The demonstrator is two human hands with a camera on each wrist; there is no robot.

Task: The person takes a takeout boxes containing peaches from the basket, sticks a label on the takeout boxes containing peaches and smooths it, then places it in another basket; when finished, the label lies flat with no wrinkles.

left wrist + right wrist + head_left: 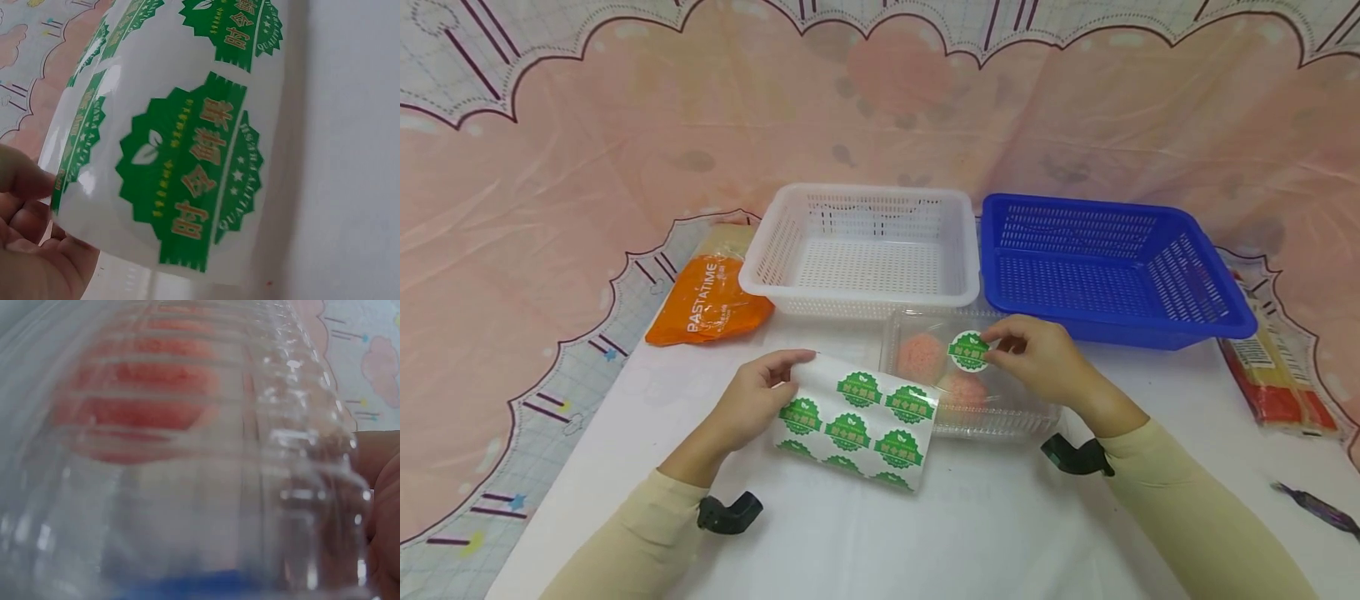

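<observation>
My left hand [748,400] pinches the upper left edge of a white sticker sheet [820,375] printed with several round green labels. The sheet curves in the left wrist view, with thumb and fingers of the left hand [37,231] at its edge. Between thumb and fingertips, my right hand [1037,358] pinches a single round green-and-white sticker [967,352] over the lid of a clear plastic container [1000,417]. Inside the container are round pink items [919,357]. The right wrist view shows the ribbed container wall [300,506] close up, with a pink item [144,387] behind it.
Behind the container stand a white basket [865,302] and a blue basket [1120,327]. An orange pasta bag [711,304] lies at the left, a red-and-yellow packet [1277,375] at the right. A dark pen-like tool [1322,508] rests near the right edge.
</observation>
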